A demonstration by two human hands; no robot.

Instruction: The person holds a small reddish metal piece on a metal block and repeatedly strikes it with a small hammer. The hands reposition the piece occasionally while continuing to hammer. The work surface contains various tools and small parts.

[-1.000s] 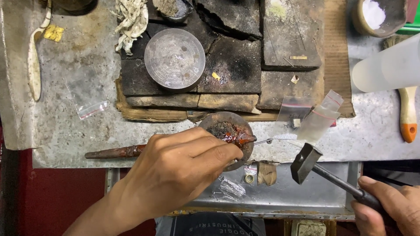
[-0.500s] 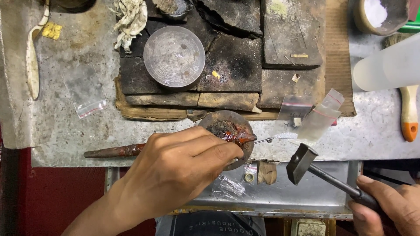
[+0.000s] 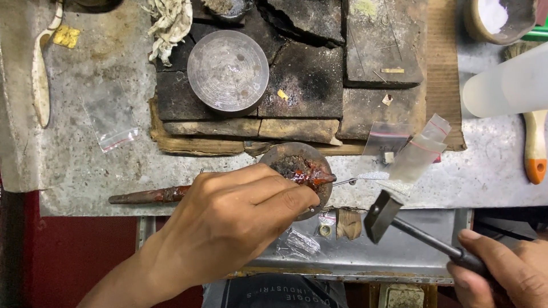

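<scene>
A person's left hand (image 3: 240,219) is gripping a long reddish-brown stick (image 3: 145,196) lying across the front edge of a scuffed metal bench (image 3: 74,171), fingers clenched around it and pressing its wax-coated tip (image 3: 308,175) against a round wooden peg (image 3: 297,157); a thin wire (image 3: 357,179) is sticking out to the right of the red lump, just above the bench edge; the right hand (image 3: 505,274) is closed around the handle of a small hammer (image 3: 382,215), whose dark head is hanging just below and to the right of the wire, not touching it; judging from the pose, a clean strike is calling for a steady left hand, the stick kept braced on the peg, and light, square taps landing on the wire alone and well away from the fingertips; clear plastic bags (image 3: 419,149) with red seals are lying just beside the wire and are looking likely to catch the hammer's swing; behind the peg, charred blocks (image 3: 302,85) are carrying a round metal dish (image 3: 228,71) and small yellow scraps; a pale bottle (image 3: 508,85) and a brush with an orange tip (image 3: 535,148) are sitting at the right, a bowl of white powder (image 3: 496,17) at the top corner, another small bag (image 3: 108,117) and a pale spoon-like tool (image 3: 40,85) at the left; a metal tray (image 3: 411,256) below the bench is holding small bits.
</scene>
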